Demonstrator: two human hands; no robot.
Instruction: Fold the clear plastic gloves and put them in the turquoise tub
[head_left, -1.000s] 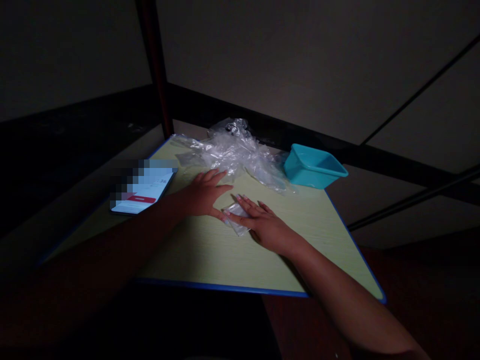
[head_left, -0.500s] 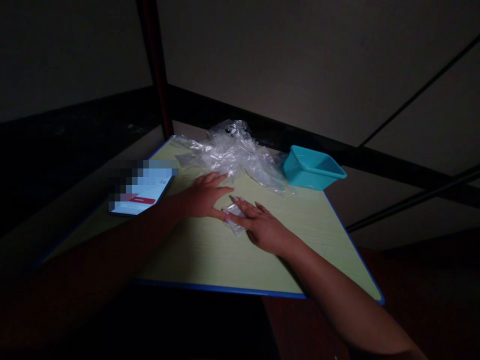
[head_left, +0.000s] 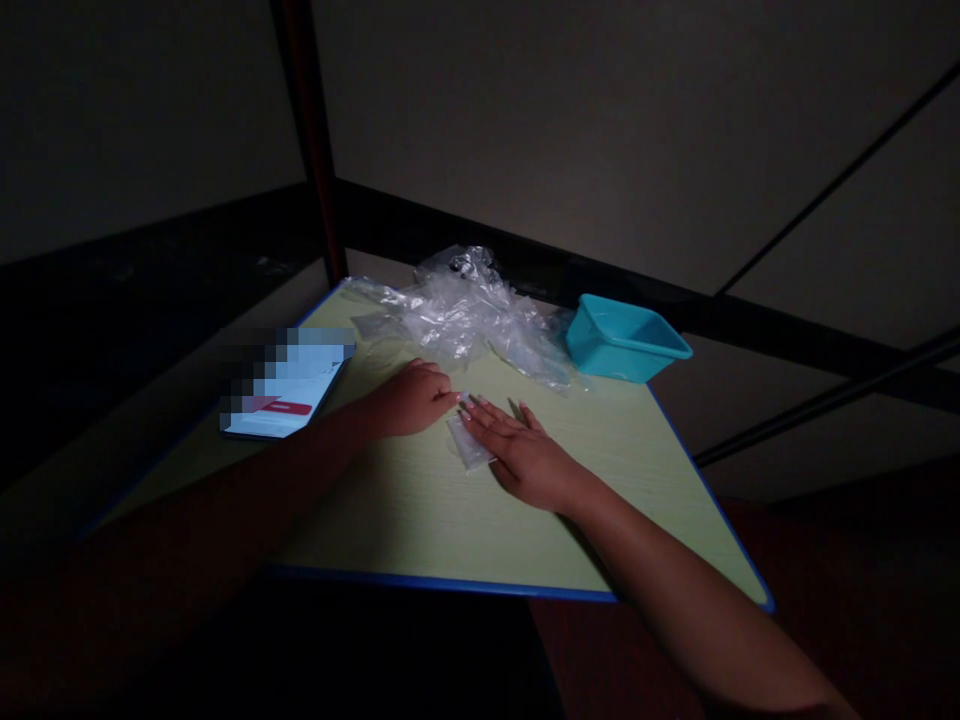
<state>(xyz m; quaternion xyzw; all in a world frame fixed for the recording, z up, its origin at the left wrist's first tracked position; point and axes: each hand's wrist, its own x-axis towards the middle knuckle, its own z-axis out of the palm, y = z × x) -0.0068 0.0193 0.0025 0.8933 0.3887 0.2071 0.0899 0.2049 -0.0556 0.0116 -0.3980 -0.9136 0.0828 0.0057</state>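
Note:
A small folded clear plastic bag [head_left: 471, 450] lies on the pale table, partly covered by my right hand. My right hand [head_left: 529, 455] rests flat over it with the fingers stretched out. At the bag's far left corner, my left hand [head_left: 416, 397] is closed in a pinch, thumb and fingertips together on the plastic edge. The fingertips of both hands almost meet there. Just beyond them spreads a heap of crumpled clear plastic bags [head_left: 465, 315].
A turquoise plastic basket [head_left: 611, 358] stands at the table's back right corner. On the left lies a phone or tablet [head_left: 300, 385] with a lit screen, partly blurred. The table [head_left: 390, 520] has a blue edge, with walls behind it. The room is dim.
My left hand's spread fingers have curled into a pinch at the folded bag's far corner. My right hand stays on the bag, its fingers slightly shifted.

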